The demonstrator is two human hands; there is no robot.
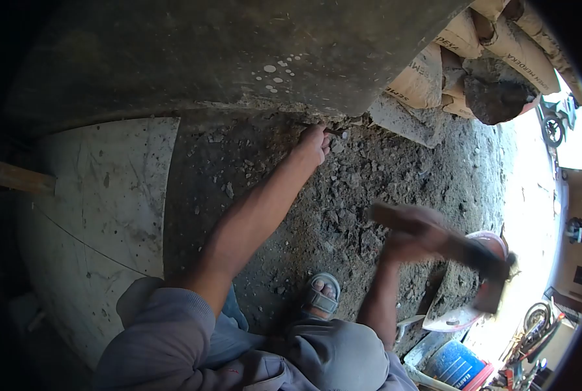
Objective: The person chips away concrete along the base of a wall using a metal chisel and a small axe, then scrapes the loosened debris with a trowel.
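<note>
My left hand is closed around a short metal chisel at the foot of the dark wall, where the edge is broken and rough. My right hand grips the wooden handle of a hammer, raised to the right and blurred by motion. The hammer's head hangs at the right end of its handle, apart from the chisel. Rubble and loose stones lie on the ground between and below my hands.
Cement bags are stacked at the upper right. A pale board lies at the left. At the lower right are a blue bucket and a pinkish container. Motorcycles stand beyond. My sandalled foot is below.
</note>
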